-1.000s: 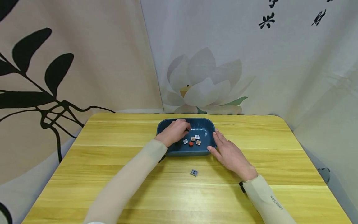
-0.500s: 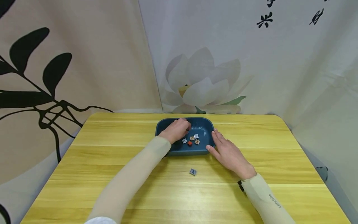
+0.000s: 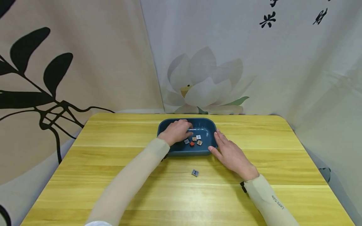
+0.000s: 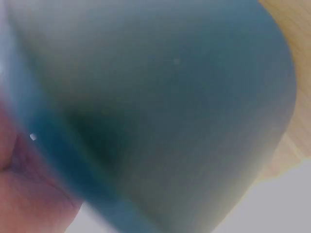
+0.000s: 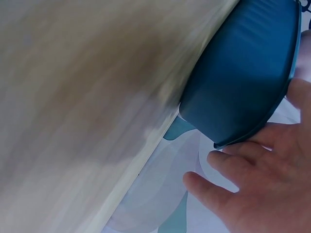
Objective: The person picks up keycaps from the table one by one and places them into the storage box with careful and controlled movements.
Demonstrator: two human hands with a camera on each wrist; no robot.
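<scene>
My left hand [image 3: 176, 130] reaches over the left side of a dark blue tray [image 3: 208, 135], thumb and index finger apart, with nothing visible between them. Whatever lies under that palm is hidden. To the right of the thumb, inside the tray, are small square tiles: white ones [image 3: 198, 137] and tan ones [image 3: 199, 142], plus a red piece [image 3: 192, 144]. Fingers straight, my right hand [image 3: 233, 154] rests against the tray's right wall. In the right wrist view its fingers touch the tray's rim [image 5: 279, 104]. The left wrist view is mostly blurred tray wall [image 4: 194, 107].
A single grey-blue tile [image 3: 195, 173] lies on the wooden table [image 3: 141, 194] in front of the tray. Behind the table's far edge hangs a pale curtain [image 3: 113, 62] with leaf and flower prints.
My left thumb and index finger, close together half a second ago, have spread apart inside the tray. The right hand and the tiles in view stay in place.
</scene>
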